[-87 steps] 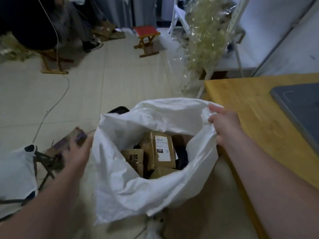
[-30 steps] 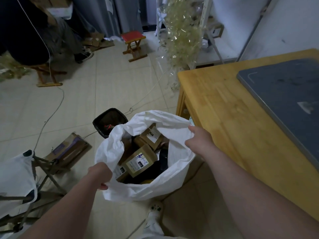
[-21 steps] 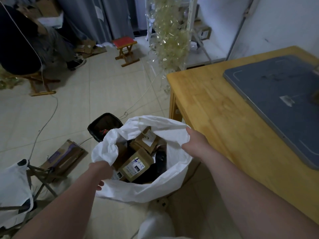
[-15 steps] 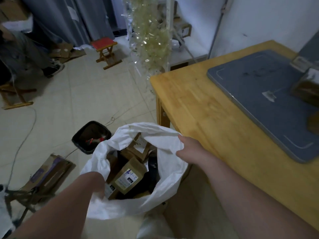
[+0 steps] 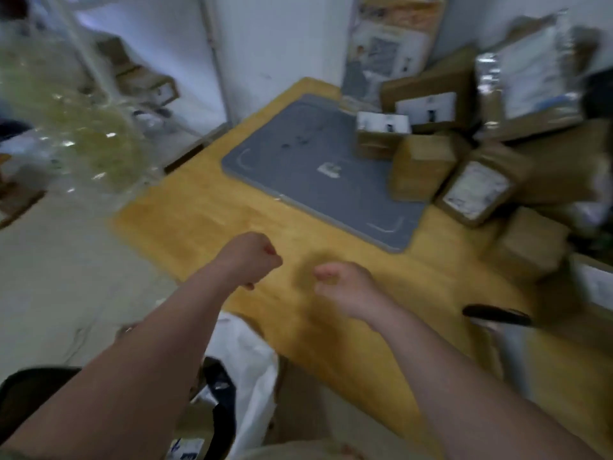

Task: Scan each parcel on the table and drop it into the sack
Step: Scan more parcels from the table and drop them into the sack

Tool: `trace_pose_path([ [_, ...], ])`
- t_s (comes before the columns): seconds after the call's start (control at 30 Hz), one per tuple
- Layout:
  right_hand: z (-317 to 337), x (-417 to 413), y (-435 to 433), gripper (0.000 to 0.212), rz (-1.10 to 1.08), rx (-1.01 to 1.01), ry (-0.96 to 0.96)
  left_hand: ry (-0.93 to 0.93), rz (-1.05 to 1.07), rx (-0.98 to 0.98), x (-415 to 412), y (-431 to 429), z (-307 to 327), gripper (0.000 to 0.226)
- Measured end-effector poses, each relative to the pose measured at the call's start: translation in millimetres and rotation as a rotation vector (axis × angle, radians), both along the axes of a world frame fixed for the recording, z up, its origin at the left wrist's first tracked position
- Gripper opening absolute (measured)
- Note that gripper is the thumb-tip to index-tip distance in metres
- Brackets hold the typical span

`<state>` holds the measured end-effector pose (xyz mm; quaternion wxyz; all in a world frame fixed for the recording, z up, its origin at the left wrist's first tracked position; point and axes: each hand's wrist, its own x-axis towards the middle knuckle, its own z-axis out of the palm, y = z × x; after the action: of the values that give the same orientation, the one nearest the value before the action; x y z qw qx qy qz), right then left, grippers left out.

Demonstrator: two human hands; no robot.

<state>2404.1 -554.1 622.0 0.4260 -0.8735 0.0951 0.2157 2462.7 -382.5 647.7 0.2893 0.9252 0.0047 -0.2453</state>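
Observation:
Both my hands hover over the near part of the wooden table [image 5: 205, 214], fingers curled in, nothing in them. My left hand [image 5: 248, 260] is a loose fist; my right hand [image 5: 345, 287] is beside it. Several brown cardboard parcels [image 5: 421, 164] with white labels are piled at the far right of the table, one labelled box [image 5: 474, 190] tilted at the front. The white sack [image 5: 245, 360] stands on the floor below my left forearm, with parcels inside. A black handheld object [image 5: 497, 317], perhaps the scanner, lies at the table's right. The frame is blurred.
A grey mat [image 5: 318, 174] covers the table's middle. A clear bag of yellowish material [image 5: 76, 127] hangs at the left. A black bin [image 5: 23, 396] sits on the tiled floor at lower left. White wall and shelving stand behind.
Both hands let go of the sack's rim and rose over the table. My view swung right from the sack to the table and its parcel pile.

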Motion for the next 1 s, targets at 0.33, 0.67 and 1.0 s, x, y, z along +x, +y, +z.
trace_pose_path([
  [0.33, -18.6, -106.0, -177.5, 0.035, -0.794, -0.555, -0.087, -0.006, -0.436, -0.122, -10.4, -224.1, -2.9, 0.028],
  [0.67, -39.2, -120.9, -207.8, 0.024, -0.851, -0.335, 0.183, -0.199, -0.449, -0.066, 10.7, -270.8, -12.4, 0.036],
  [1.0, 27.8, -33.9, -240.8, 0.024, -1.052, -0.004, -0.139, -0.491, -0.336, 0.082, 96.2, -285.1, 16.4, 0.054],
])
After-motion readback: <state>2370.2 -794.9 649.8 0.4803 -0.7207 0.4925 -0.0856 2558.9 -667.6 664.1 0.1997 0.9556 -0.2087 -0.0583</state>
